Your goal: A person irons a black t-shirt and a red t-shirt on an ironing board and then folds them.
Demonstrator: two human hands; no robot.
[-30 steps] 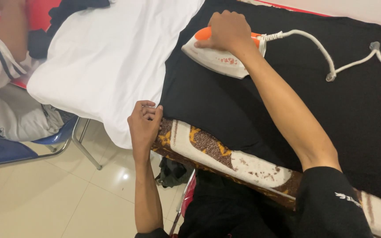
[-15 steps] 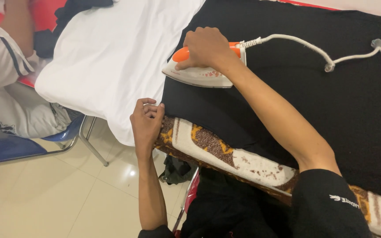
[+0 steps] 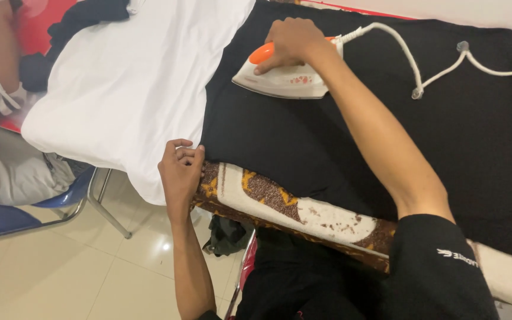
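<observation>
Iron (image 3: pixel 282 77), white with orange handle, flat on black garment (image 3: pixel 327 130) atop padded counter: likely rigid, weighty, hot-soled; right hand (image 3: pixel 294 38) closed around handle, the proper hold; left hand (image 3: pixel 180 172) pinching limp cloth edge.

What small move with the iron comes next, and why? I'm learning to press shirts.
Probably glide the iron toward the left hand, which pinches the black garment at its near corner; the cloth between them lies flat, held ready.
</observation>
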